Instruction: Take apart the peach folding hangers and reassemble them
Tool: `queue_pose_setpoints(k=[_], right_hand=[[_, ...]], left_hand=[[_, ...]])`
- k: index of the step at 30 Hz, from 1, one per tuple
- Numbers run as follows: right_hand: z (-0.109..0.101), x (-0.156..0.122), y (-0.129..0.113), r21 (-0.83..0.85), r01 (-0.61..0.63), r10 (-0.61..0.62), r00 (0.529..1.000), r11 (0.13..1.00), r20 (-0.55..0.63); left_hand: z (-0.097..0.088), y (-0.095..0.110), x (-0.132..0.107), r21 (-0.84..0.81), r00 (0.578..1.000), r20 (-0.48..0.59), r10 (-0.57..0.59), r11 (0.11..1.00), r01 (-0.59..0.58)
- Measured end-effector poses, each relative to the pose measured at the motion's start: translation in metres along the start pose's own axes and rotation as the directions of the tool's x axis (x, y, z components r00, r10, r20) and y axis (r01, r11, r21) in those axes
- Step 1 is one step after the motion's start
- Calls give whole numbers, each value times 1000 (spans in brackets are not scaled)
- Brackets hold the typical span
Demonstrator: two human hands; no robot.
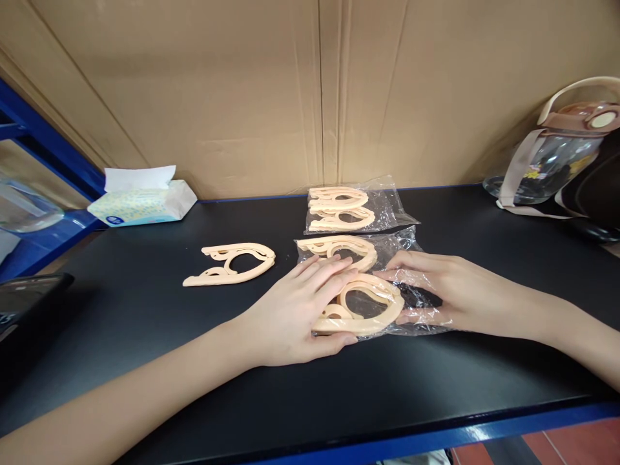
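Note:
My left hand grips a beige plastic folding hanger at its left end, thumb under it and fingers laid over the top. My right hand lies flat on a clear plastic bag, fingers stretched toward that hanger. Another beige hanger lies just behind, partly in the bag. A loose hanger rests on the black table to the left. A bagged stack of hangers lies further back.
A tissue pack sits at the back left beside a blue shelf frame. A dark phone is at the left edge. A clear bottle with a strap stands back right. A cardboard wall closes the back.

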State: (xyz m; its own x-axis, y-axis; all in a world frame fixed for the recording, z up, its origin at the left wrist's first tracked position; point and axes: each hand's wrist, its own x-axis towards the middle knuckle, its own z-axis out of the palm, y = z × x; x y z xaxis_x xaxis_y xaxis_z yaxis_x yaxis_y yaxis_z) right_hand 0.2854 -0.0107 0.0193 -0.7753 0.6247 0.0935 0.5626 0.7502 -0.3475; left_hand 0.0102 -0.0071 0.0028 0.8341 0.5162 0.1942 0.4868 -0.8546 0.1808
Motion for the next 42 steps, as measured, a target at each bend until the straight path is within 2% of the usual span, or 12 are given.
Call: queue_pose_setpoints(k=[42], right_hand=[[0,-2,3,-49,-16,18,999,999,27]], left_hand=[[0,1,-1,12,1000,-16,10,1000,-10]])
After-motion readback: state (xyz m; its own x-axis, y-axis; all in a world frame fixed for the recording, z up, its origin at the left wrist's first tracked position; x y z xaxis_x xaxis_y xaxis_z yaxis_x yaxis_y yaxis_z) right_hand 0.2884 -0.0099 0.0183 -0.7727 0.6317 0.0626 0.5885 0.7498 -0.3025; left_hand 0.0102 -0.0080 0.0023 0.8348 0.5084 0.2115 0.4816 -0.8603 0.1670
